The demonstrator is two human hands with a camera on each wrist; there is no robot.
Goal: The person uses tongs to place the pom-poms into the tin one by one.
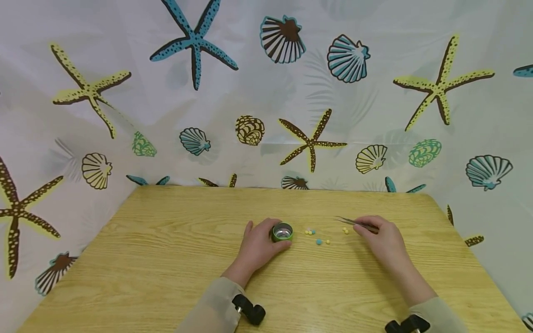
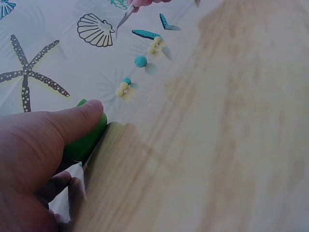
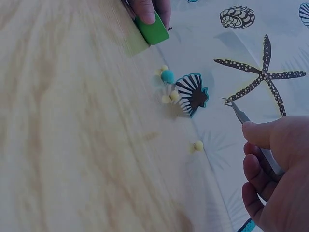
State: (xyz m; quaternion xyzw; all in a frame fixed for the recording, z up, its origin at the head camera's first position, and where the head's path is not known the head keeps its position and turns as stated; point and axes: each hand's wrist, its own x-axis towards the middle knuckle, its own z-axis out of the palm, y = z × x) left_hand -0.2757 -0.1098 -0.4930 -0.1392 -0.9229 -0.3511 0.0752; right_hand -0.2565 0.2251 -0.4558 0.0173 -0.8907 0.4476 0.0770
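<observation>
My left hand grips a small round green container with a silvery inside, standing on the table. Its thumb lies along the green side in the left wrist view. In my right hand, thumb and fingers pinch a pair of metal tweezers. The slim tweezer tips point left, slightly parted, with nothing between them. Between the hands lie small balls: a yellow and blue cluster near the container, a larger blue ball, a lone yellow ball, and some yellow balls below the tweezers.
A wood-grain table spreads under both hands. Behind and beside it hangs a white cloth printed with starfish and shells. Black camera mounts sit at both wrists, over beige sleeves.
</observation>
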